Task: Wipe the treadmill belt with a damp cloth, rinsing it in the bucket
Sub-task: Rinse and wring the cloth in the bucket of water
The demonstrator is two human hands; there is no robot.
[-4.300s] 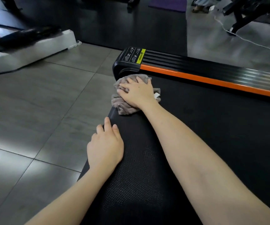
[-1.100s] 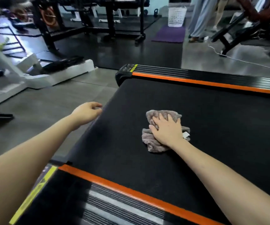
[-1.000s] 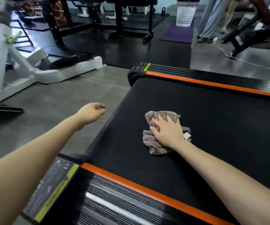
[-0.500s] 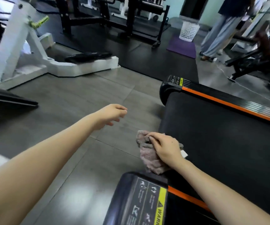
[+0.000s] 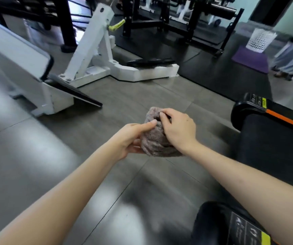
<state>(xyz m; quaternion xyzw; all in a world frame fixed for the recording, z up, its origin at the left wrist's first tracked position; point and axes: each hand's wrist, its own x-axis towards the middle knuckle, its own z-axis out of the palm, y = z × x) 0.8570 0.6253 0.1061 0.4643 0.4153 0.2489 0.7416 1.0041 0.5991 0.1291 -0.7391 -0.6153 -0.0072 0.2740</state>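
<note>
While left hand (image 5: 130, 138) cups cloth (image 5: 153, 141), right hand (image 5: 179, 129) pinches top.

cloth (image 5: 155, 138): underside hidden by left hand (image 5: 133, 137); we can't see its fingers.
treadmill belt (image 5: 272, 147): cut off at R edge.
floor (image 5: 124, 218): blurred nr bottom.

You face a white frame (image 5: 96, 50) on grey tiles (image 5: 36, 156); beyond it stand a black rack (image 5: 177, 20) and a white basket (image 5: 260, 40) by a purple mat (image 5: 251, 61).
</note>
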